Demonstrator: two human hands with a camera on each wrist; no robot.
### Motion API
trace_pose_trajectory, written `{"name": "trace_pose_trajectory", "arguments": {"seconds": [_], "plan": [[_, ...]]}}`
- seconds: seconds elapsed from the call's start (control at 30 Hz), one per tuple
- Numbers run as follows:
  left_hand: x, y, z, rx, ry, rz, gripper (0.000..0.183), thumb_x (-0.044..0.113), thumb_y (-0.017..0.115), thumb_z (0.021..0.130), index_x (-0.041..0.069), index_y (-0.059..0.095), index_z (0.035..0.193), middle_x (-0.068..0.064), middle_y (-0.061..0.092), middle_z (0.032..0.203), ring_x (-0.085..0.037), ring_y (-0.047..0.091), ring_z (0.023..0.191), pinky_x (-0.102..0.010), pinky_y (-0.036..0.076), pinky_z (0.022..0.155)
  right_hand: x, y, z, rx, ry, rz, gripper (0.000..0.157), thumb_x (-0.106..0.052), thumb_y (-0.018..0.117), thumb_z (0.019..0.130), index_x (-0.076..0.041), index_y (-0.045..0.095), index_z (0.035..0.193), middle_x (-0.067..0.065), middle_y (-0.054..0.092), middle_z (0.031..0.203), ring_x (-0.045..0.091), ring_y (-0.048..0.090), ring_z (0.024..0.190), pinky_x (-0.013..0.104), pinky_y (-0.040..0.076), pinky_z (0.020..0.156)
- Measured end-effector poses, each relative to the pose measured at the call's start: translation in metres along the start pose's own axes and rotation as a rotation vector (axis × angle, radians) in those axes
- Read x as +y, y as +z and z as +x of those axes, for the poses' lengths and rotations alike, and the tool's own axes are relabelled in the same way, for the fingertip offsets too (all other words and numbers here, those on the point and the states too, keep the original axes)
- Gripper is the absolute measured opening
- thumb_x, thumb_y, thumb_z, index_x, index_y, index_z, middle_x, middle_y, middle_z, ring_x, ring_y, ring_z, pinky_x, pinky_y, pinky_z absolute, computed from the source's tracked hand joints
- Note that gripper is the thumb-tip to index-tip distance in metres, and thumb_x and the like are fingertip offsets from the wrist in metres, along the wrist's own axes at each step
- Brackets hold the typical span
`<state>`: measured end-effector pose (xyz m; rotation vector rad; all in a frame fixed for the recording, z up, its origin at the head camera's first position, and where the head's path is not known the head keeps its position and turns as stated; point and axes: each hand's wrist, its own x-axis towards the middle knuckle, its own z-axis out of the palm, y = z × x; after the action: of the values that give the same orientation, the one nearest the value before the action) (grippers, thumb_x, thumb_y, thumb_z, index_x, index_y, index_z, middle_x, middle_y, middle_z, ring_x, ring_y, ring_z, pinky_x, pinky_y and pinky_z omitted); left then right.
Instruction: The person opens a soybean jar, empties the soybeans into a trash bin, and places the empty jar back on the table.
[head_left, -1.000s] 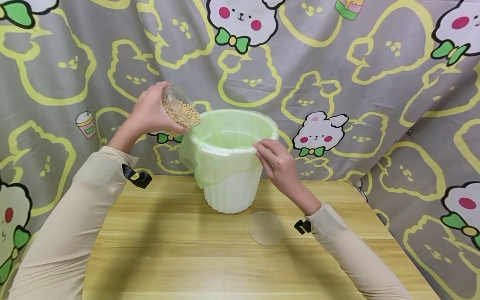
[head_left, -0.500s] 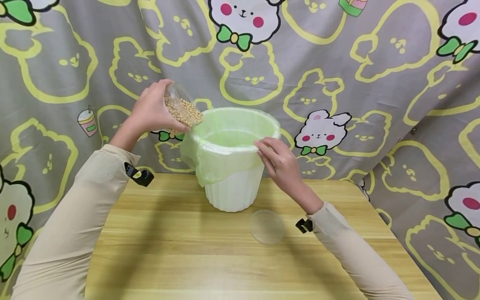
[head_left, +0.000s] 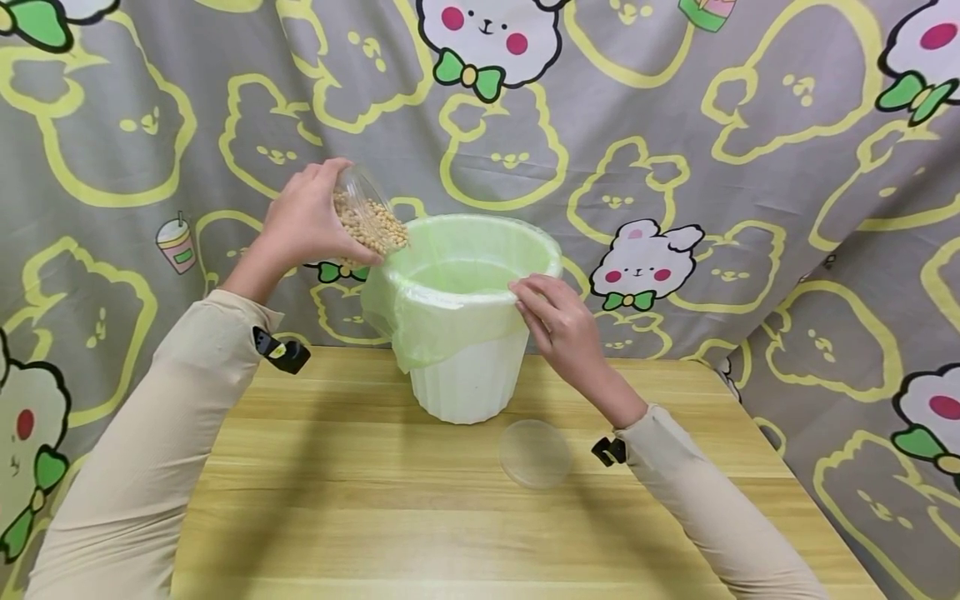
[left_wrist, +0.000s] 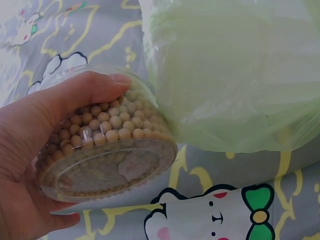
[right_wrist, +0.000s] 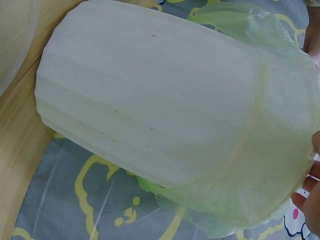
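My left hand (head_left: 303, 218) grips a clear plastic jar (left_wrist: 107, 172) of pale round soybeans (head_left: 371, 227). The jar is tipped on its side, its mouth at the left rim of a white ribbed trash can (head_left: 467, 392). In the left wrist view the thumb lies across the jar wall and the base faces the camera, with beans packed along the lower side. A thin green trash bag (head_left: 438, 337) lines the can and folds over its rim. The fingers of my right hand (head_left: 558, 329) hold the rim at the front right. The can's floor is hidden.
A round translucent lid (head_left: 535, 454) lies flat on the wooden table (head_left: 420, 533), in front of the can. Behind the table hangs a grey cartoon-print curtain (head_left: 300, 50), close to the can. A loose flap of the bag hangs at the can's left.
The jar has moved very slightly right and tips a little more, with the beans shifting toward its mouth. The head view has shifted slightly. My right hand keeps its place on the rim.
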<state>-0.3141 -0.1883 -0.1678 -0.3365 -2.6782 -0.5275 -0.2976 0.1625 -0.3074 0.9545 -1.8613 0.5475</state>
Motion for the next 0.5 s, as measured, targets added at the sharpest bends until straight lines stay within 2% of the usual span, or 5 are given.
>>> {"name": "trace_pose_trajectory", "arguments": {"seconds": [0.33, 0.5], "plan": [[0.0073, 0.0020, -0.0012, 0.026, 0.016, 0.037, 0.129, 0.041, 0.097, 0.059, 0.014, 0.023, 0.161, -0.023, 0.029, 0.159, -0.046, 0.037, 0.138, -0.069, 0.043, 0.100, -0.0004, -0.0006, 0.0007, -0.001, 0.002, 0.001, 0.027, -0.008, 0.068, 0.097, -0.005, 0.074, 0.123, 0.015, 0.071, 0.118, 0.033, 0.064, 0.116, 0.044, 0.053, 0.105], [0.0077, 0.0041, -0.0001, 0.041, 0.044, 0.072, 0.130, 0.041, 0.098, 0.057, 0.011, 0.025, 0.160, -0.023, 0.032, 0.158, -0.046, 0.035, 0.140, -0.069, 0.042, 0.105, -0.0011, -0.0001, -0.0002, 0.007, 0.009, 0.011, 0.027, -0.007, 0.069, 0.096, -0.005, 0.074, 0.122, 0.015, 0.071, 0.118, 0.033, 0.064, 0.116, 0.045, 0.053, 0.105]]}}
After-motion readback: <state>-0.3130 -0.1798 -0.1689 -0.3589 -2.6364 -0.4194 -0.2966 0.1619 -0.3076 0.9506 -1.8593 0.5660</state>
